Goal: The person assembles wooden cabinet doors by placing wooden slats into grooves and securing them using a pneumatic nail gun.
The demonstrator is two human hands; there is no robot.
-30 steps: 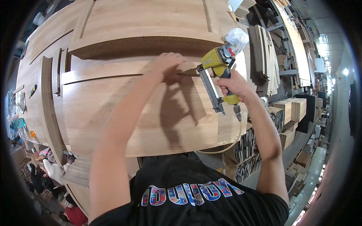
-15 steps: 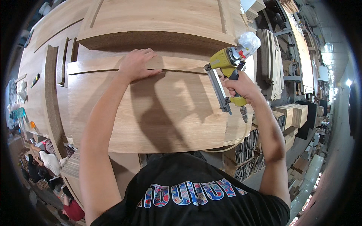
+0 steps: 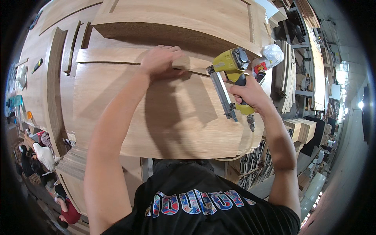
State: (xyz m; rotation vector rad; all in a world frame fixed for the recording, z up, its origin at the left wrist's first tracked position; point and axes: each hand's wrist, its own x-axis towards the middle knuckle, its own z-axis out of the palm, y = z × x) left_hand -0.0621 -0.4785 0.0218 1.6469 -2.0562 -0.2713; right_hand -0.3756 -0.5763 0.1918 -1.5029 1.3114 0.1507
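Observation:
My right hand (image 3: 251, 93) is wrapped round the handle of a yellow-green and black air nail gun (image 3: 230, 62). Its nose points down near the right part of a long wooden strip (image 3: 109, 56); whether it touches cannot be made out. The strip lies along the far edge of a pale wood-grain panel (image 3: 117, 98). My left hand (image 3: 161, 62) grips this strip near its middle, fingers over the far side and thumb on the near side. A pale air hose (image 3: 235, 158) runs below the gun's hose fitting.
Beyond the strip lies a larger framed wooden panel (image 3: 176, 23). Loose boards (image 3: 56, 86) and a cutter knife (image 3: 37, 65) lie at left. A plastic bag (image 3: 273, 55) sits behind the gun. Stacked boards (image 3: 286, 74) stand at right; other people (image 3: 45, 156) are at lower left.
My view has shifted a little. My left hand has moved right along the strip, and the nail gun has come slightly closer to it.

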